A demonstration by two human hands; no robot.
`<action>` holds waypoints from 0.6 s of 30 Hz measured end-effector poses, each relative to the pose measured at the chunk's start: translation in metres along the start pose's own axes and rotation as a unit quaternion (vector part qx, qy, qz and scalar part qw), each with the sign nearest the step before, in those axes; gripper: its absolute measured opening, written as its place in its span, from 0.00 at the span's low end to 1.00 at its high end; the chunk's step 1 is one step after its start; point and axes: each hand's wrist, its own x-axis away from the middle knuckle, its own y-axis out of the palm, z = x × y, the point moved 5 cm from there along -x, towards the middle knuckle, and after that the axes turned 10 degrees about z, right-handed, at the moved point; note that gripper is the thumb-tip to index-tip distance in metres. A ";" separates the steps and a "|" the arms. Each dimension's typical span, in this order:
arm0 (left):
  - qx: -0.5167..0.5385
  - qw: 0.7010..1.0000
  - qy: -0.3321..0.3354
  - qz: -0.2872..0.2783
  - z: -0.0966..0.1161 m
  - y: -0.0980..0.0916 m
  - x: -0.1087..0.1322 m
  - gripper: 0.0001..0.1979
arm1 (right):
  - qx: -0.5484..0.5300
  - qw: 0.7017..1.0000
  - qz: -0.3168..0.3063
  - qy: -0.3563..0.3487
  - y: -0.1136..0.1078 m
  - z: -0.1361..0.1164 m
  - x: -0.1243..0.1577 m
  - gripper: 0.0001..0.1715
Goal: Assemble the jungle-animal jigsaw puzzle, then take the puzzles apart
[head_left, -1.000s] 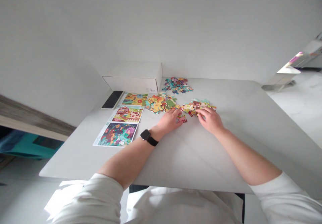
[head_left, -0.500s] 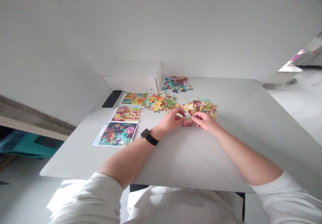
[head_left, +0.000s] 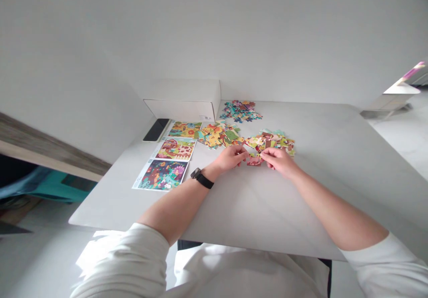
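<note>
Between my hands lies a small pink section of jigsaw puzzle (head_left: 254,161), flat on the table. My left hand (head_left: 233,157), with a black watch on its wrist, is at its left side, thumb and fingers pressed together; whatever may be between them is hidden. On the other side my right hand (head_left: 278,160) pinches what looks like a puzzle piece at the section's upper right edge, mostly covered by the fingertips. Just beyond the hands is a pile of farm-coloured puzzle pieces (head_left: 276,141). A yellow and green pile of pieces (head_left: 217,135) lies to its left.
A teal and purple pile of pieces (head_left: 242,110) lies at the back, beside a white box (head_left: 180,108). To the left are a phone (head_left: 156,130) and three picture sheets, a jungle one (head_left: 185,130), a farm one (head_left: 176,149) and a dark one (head_left: 163,174).
My left hand's thumb and fingers have closed together from a wider gap. My right hand stays pinched beside the pink section. The whole view has shifted slightly.
</note>
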 end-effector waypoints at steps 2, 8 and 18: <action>0.006 1.000 0.003 -0.005 0.001 -0.001 0.000 0.18 | 0.003 1.000 0.003 -0.006 0.000 -0.001 0.001 0.29; 0.042 0.999 -0.009 0.002 -0.005 -0.004 -0.003 0.19 | 0.044 0.988 0.044 -0.144 -0.006 -0.009 0.003 0.23; 0.063 0.998 -0.013 0.010 -0.012 -0.005 -0.005 0.19 | 0.187 0.928 0.062 -0.315 -0.005 -0.028 0.016 0.22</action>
